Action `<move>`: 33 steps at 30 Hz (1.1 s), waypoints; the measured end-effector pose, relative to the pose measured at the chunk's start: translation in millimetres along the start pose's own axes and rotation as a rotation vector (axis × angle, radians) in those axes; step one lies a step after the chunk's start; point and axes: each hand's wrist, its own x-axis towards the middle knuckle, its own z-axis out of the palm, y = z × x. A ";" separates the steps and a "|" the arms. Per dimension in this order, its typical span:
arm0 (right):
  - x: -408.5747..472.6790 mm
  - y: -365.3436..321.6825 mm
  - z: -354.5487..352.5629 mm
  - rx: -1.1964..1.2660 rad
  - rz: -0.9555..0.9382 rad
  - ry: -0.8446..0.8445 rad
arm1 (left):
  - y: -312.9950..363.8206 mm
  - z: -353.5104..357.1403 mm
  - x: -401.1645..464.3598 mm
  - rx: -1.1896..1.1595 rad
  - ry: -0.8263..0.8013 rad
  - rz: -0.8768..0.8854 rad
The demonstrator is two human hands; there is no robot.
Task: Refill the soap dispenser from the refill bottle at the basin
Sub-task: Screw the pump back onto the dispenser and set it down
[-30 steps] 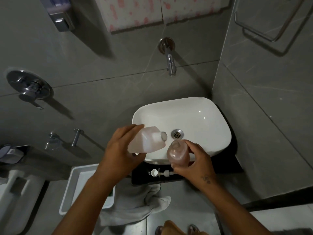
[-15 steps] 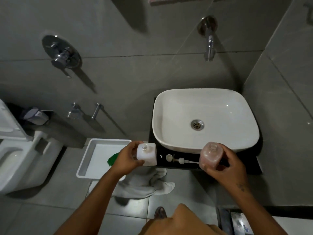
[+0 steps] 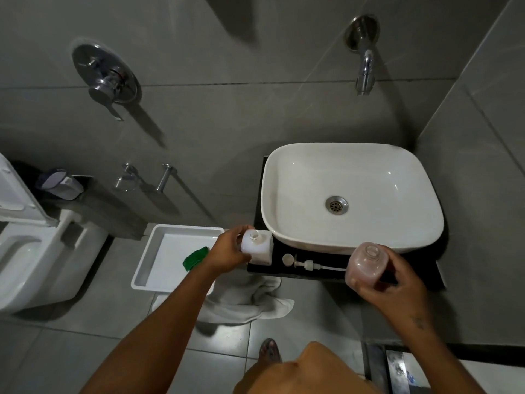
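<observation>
The white refill bottle point(image 3: 257, 247) stands upright and uncapped on the left end of the black counter point(image 3: 312, 273), with my left hand point(image 3: 227, 251) wrapped around its side. My right hand point(image 3: 397, 282) holds the clear soap dispenser bottle point(image 3: 366, 265), open-necked and holding pinkish soap, just in front of the white basin point(image 3: 352, 194). Between the two bottles, the pump head with its tube point(image 3: 312, 265) and a small round cap point(image 3: 287, 259) lie on the counter.
A wall spout point(image 3: 365, 69) hangs above the basin. On the floor to the left sit a white tray point(image 3: 170, 251) with a green object point(image 3: 196, 258), a white cloth point(image 3: 244, 302), and a toilet point(image 3: 31, 251). My foot point(image 3: 270, 351) is below the counter.
The refill bottle went from tilted over the dispenser at the basin to standing upright on the counter's left end. The dispenser moved right, away from it. The view shifted left and down.
</observation>
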 end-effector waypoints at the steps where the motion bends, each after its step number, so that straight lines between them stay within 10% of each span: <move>1: 0.0 0.4 0.1 0.003 0.001 -0.002 | -0.6 -0.2 1.0 0.015 -0.003 0.010; 21: 6.9 1.5 -11.4 -0.023 -0.049 -0.013 | 2.5 1.2 -17.7 -0.027 0.038 -0.097; 26: 2.9 0.9 -18.7 -0.022 -0.032 0.008 | 15.6 37.7 -79.7 0.179 0.463 -0.061; 33: -4.5 3.1 -35.2 -0.016 -0.038 0.018 | 47.2 147.7 -63.5 0.298 0.113 0.275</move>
